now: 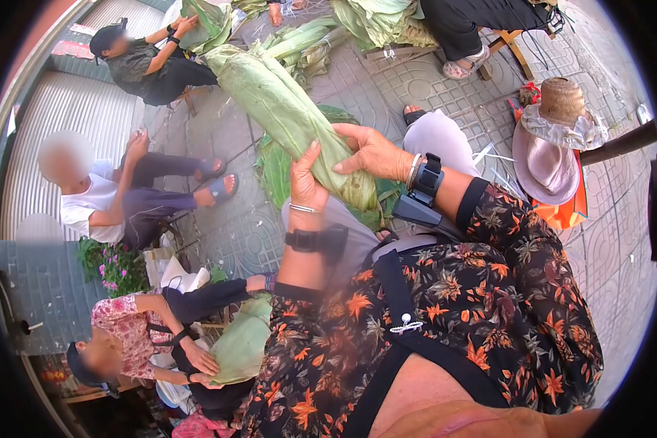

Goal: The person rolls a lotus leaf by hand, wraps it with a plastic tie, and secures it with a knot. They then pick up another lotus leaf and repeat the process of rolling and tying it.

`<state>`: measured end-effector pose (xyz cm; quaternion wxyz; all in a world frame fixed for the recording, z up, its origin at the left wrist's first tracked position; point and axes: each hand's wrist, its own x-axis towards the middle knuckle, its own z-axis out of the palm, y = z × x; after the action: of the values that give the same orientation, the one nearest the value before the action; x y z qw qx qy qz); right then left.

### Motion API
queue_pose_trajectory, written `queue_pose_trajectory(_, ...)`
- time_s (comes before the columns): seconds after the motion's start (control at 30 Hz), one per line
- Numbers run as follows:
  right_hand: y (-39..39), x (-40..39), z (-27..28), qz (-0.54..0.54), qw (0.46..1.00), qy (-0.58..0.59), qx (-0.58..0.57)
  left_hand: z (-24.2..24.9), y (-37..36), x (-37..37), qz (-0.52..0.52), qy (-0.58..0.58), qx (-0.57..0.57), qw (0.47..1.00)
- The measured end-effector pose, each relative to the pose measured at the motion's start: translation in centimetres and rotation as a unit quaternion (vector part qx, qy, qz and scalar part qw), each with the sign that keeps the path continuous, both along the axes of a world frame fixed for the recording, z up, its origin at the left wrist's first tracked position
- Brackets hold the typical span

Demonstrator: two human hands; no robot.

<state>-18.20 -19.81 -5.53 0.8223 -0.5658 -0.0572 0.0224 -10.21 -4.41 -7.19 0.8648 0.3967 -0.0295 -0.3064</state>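
A long folded bundle of pale green leaves [270,95] slants across the upper middle, its lower end near my knees. My left hand [308,181] grips its near side, thumb pointing up along the leaves. My right hand [369,153] holds the other side close to the lower end, with the thumb and fingers pressed on the leaf surface. Both wrists wear bracelets and black straps. Beneath the bundle, darker green leaves [274,171] lie on the paving between my legs.
Seated people with leaves are at the upper left and lower left; another sits at the left. Leaf piles [379,25] stand at the top. Straw hat [562,109] and pink hat [544,164] are at the right. Pink flowers [113,270] grow at the left on grey paving [423,87].
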Motion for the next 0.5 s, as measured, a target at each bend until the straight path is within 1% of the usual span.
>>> queue_pose_trajectory(0.03,0.0,0.0,0.0,-0.007,0.999,-0.02,0.027,0.1,0.0,-0.1,-0.007,-0.001,-0.007,1.0)
queue_pose_trajectory(0.13,0.2,0.7,-1.3,-0.016,0.998,-0.058,0.036,-0.2,0.0,0.2,-0.013,0.001,-0.001,1.0)
queue_pose_trajectory(0.23,0.1,0.8,-1.6,-0.004,0.997,-0.022,0.068,-0.8,-0.6,0.5,-0.017,-0.034,0.04,0.999)
queue_pose_trajectory(0.33,0.2,0.9,-2.3,-0.026,0.999,-0.027,0.033,-0.9,-0.8,0.7,-0.037,0.018,0.043,0.998)
queue_pose_trajectory(0.43,0.0,0.7,-1.8,-0.039,0.999,0.016,0.017,-0.2,-0.9,1.1,-0.032,0.057,0.04,0.997)
queue_pose_trajectory(0.47,-0.1,0.4,-1.2,-0.069,0.998,-0.014,-0.006,-0.6,-0.7,2.0,-0.046,0.058,0.038,0.997)
queue_pose_trajectory(0.5,-0.7,0.2,-0.4,-0.077,0.997,0.021,-0.02,-0.2,-0.9,2.2,-0.041,0.048,0.039,0.997)
